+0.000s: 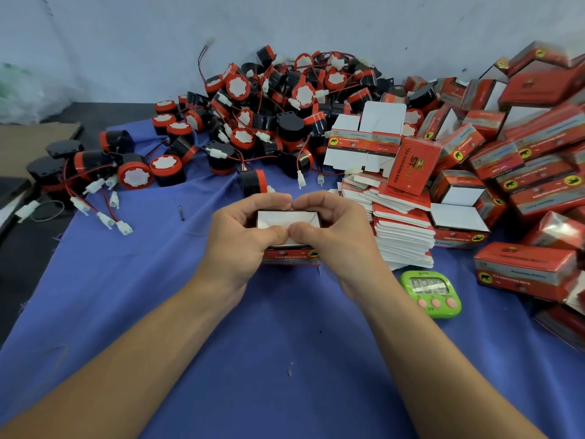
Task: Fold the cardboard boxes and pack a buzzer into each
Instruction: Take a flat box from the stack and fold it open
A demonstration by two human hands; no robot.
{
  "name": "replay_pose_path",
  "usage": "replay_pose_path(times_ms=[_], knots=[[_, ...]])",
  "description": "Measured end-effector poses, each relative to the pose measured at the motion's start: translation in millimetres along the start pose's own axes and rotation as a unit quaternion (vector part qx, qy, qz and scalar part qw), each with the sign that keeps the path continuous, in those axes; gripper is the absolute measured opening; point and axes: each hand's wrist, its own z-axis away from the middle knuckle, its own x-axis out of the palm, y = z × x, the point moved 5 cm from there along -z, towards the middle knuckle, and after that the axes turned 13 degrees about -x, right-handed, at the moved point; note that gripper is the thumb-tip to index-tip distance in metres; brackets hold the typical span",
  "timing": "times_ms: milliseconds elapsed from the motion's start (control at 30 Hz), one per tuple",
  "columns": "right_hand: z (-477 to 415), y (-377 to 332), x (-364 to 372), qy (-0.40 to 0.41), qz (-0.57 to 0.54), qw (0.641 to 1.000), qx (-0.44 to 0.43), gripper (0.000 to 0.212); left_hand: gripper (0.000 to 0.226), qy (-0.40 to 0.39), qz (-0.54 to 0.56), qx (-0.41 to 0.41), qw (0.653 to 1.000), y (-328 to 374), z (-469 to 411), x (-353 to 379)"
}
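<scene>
A small red cardboard box with a white inside stands on the blue cloth in the middle, its open end facing up. My left hand grips its left side and my right hand grips its right side. Both thumbs press on the near flap, and the fingers curl over the far edge. A black and red buzzer lies just behind the box. A large heap of buzzers with red wires and white plugs fills the back. Flat unfolded boxes are stacked at the right.
Folded red boxes pile up along the right side. A green timer with pink buttons lies right of my right forearm. A rubber band and loose plugs lie at the left. The blue cloth covers the table.
</scene>
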Motion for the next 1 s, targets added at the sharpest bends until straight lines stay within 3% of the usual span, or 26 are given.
replay_pose_path(times_ms=[233,367,467,633,833,1000], knots=[[0.9,0.7,0.2,-0.002,0.063,0.998,-0.002,0.011,0.040,-0.003,0.004,-0.014,1.000,-1.9,-1.6,-2.5],[1.8,2.2,0.5,-0.031,0.079,0.996,0.026,0.042,0.045,-0.006,0.021,-0.005,1.000,-6.8,-1.1,-0.7],[0.9,4.9,-0.8,-0.053,0.086,0.994,0.030,0.037,0.028,-0.013,0.014,-0.021,1.000,-7.2,-1.0,-2.2],[1.7,3.7,2.1,-0.062,0.092,0.994,-0.004,0.031,0.035,-0.011,0.028,-0.042,0.999,-3.4,-1.2,-2.4],[3.7,-0.4,8.6,-0.063,0.071,0.995,-0.018,0.034,0.020,0.023,0.091,-0.046,0.995,-4.8,1.5,0.3],[0.0,-17.2,-6.5,0.057,-0.023,0.993,-0.099,0.022,0.060,0.037,0.010,0.043,0.998,2.8,3.4,-3.4]])
